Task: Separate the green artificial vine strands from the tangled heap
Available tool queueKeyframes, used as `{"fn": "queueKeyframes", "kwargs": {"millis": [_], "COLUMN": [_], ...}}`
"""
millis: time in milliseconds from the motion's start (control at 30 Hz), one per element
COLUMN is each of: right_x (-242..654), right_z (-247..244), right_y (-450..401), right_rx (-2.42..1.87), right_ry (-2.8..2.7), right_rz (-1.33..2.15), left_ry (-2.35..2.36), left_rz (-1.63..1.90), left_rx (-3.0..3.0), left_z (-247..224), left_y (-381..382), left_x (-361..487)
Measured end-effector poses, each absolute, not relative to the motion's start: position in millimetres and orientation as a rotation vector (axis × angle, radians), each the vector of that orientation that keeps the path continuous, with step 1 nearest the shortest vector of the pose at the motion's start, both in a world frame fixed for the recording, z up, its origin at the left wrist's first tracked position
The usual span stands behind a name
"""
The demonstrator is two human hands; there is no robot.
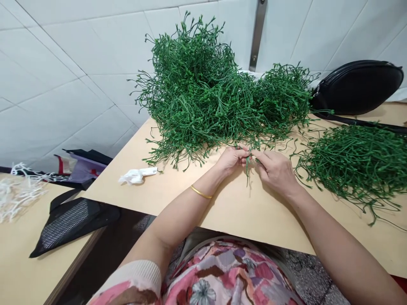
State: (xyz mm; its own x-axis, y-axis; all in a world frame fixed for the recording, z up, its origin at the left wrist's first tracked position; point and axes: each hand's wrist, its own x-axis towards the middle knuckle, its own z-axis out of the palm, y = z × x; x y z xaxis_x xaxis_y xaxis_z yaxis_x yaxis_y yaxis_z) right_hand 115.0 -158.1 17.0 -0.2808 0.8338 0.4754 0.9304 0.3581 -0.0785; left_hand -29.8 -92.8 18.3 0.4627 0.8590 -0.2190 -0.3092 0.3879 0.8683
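Fingers of left hand (233, 160) and right hand (274, 170) pinching a thin green sprig (247, 166) at the near edge of the tangled sprig pile (203, 97) — snag risk from interlocked stems, a hard pull dragging the whole mass.

Heaped artificial foliage (197, 97): dark green stems, brighter green bud tips. Second pile (356, 165) and single sprig (247, 167): same greens. Tabletop (241, 203): plain pale tan. Wall tiles (63, 84): white, faint grey grout grid. Shoulder bag (359, 87): glossy black. Bangle (201, 192): gold. Blouse (222, 271): pink ground, mauve, grey and rust-brown floral print. Crumpled tissue (136, 176): white.
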Motion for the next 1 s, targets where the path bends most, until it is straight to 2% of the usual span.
{"fn": "queueKeyframes", "kwargs": {"millis": [233,433,633,1000], "right_x": [112.1,107.0,98.1,101.0], "right_z": [20.1,16.2,13.1,10.8], "right_y": [-156.6,-155.6,-151.3,-147.4], "right_rx": [-1.603,-1.539,-1.513,-1.493], "right_ry": [-2.087,-1.994,-1.691,-1.715], "right_rz": [-0.022,0.064,0.477,0.318], "left_ry": [0.746,0.735,0.693,0.720], "left_rz": [0.825,0.846,0.807,0.806], "left_rx": [0.954,0.871,0.694,0.693], "left_z": [14.9,14.9,15.7,20.2], "left_y": [-97.2,-96.8,-92.3,-96.3], "left_x": [-26.9,-26.0,-29.0,-24.9]}}
